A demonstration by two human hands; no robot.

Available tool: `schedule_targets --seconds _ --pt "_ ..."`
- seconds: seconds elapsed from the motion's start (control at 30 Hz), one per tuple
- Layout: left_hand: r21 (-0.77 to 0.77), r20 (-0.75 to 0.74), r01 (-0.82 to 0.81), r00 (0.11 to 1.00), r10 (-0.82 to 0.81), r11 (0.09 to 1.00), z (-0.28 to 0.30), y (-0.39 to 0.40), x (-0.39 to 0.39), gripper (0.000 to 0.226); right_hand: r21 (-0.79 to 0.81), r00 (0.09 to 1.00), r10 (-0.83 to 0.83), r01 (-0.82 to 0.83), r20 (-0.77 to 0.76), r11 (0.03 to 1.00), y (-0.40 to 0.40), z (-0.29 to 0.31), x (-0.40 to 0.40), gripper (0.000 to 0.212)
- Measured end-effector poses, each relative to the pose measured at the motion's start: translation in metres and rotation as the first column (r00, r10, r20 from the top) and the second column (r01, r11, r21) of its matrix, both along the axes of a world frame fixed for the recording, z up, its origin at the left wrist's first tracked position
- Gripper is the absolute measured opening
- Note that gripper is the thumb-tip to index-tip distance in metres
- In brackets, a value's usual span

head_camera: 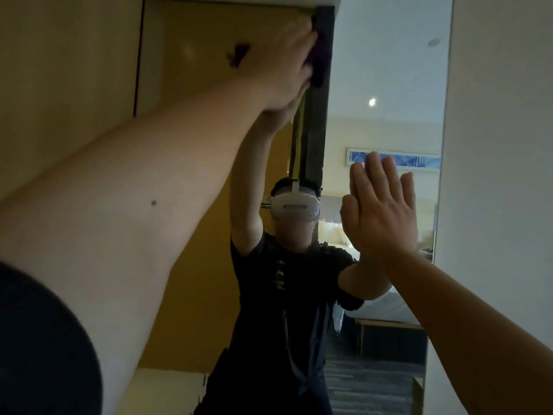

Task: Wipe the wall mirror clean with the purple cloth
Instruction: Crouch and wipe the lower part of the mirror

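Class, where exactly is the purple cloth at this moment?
In the head view, the purple cloth is high up, under the left hand, pressed against the wall mirror near its top edge.

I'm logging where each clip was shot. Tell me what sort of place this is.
Probably a hotel room. The wall mirror reflects a bed with white linen, a long framed picture above its headboard, and recessed ceiling lights. The left hand presses the purple cloth high on the glass.
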State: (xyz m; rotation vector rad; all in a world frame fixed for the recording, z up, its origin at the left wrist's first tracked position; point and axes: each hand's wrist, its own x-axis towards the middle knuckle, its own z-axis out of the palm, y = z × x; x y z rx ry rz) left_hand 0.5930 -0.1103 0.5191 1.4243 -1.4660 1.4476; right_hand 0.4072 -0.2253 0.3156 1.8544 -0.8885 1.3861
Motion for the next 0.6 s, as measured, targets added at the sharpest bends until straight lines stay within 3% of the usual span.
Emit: schedule_targets --seconds 0.23,0.4,0.6 --pt "0.098 0.276 0.009 0.960 -0.035 0.995 -0.138 -0.014 0.012 0.061 -0.098 0.993 0.112 -0.107 0.047 0.989 -0.004 -0.003 -0.002 0.054" --pt "0.170 0.339 0.018 0.938 -0.075 0.985 -0.269 -0.008 0.012 0.064 -0.120 0.976 0.212 -0.206 0.044 0.971 -0.006 -0.007 -0.007 0.053" --pt "0.292 0.471 -0.012 0.872 -0.133 0.956 -0.432 -0.010 0.007 0.051 -0.015 0.998 0.043 -0.043 0.041 0.999 -0.009 -0.039 -0.045 0.060"
